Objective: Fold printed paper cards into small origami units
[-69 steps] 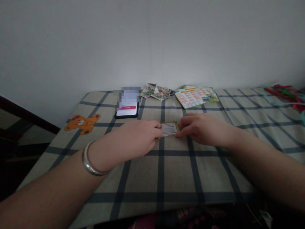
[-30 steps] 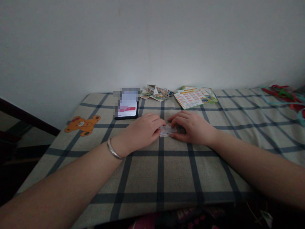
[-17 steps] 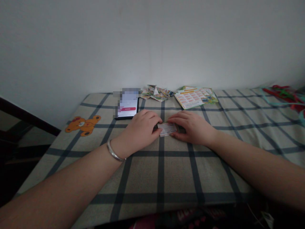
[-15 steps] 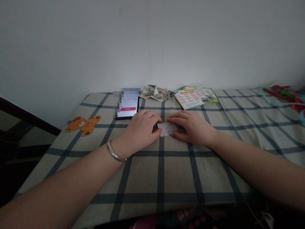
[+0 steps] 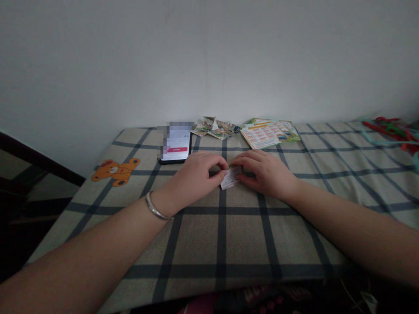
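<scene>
A small folded piece of printed paper (image 5: 231, 178) lies between my two hands, low over the checked tablecloth. My left hand (image 5: 204, 175), with a silver bangle at the wrist, pinches its left side between thumb and forefinger. On the opposite side my right hand (image 5: 263, 173) is closed around the paper's right edge, its fingertips partly covering it. Small dense print shows on the face turned towards me.
A lit phone (image 5: 176, 144) lies beyond my left hand. Several folded paper pieces (image 5: 218, 127) and a pile of printed leaflets (image 5: 263, 134) rest near the wall. A bear-shaped cutout (image 5: 117, 171) is at left; red and green strips (image 5: 393, 128) lie at far right.
My left thumb and forefinger have come together and shifted slightly right along the paper's edge. The paper is tilted more than before, and my right hand has barely moved.
</scene>
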Action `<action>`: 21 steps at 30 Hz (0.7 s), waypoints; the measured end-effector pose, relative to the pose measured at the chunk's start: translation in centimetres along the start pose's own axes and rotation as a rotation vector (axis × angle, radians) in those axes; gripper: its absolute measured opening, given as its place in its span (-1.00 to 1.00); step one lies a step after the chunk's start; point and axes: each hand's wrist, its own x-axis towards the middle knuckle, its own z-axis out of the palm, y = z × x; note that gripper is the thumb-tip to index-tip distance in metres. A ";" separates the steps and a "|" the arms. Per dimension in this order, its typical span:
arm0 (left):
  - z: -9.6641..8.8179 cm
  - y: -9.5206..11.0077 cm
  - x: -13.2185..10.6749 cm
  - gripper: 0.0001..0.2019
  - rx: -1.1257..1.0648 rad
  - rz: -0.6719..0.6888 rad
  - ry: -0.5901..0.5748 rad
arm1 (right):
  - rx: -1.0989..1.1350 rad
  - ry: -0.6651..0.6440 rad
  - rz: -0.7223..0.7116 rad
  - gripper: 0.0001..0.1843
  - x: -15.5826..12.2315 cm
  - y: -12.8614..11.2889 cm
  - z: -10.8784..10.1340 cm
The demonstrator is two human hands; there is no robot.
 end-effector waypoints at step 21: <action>-0.6 -0.7 0.0 -0.83 -0.031 0.027 -0.004 | 0.055 0.201 -0.166 -0.87 -0.5 0.0 -0.3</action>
